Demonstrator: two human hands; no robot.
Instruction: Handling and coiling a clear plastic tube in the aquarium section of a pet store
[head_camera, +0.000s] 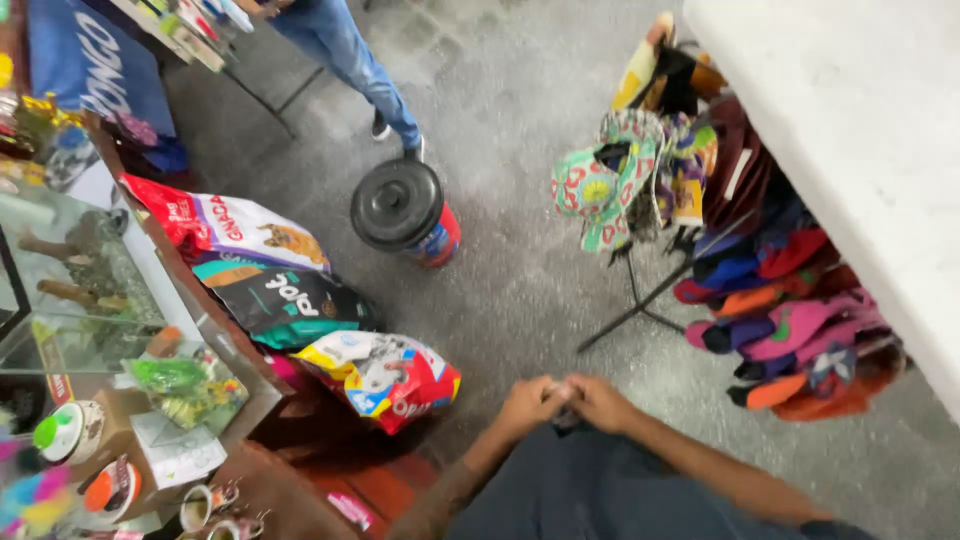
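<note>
My left hand (527, 402) and my right hand (603, 401) meet in front of my body, just above my dark grey shirt (590, 490). Their fingertips touch around something small and pale (568, 391) that is mostly hidden, so I cannot name it. The fingers of both hands are curled in. A dark bit of cloth or strap hangs just below where the hands meet.
Colourful pet food bags (380, 377) lean along a glass counter (100, 290) at left. A red bucket with a black lid (405, 210) stands on the grey floor. A rack of bright clothes (780, 310) is at right beside a white table (860, 140). Another person's jeans-clad legs (350, 60) are at the top.
</note>
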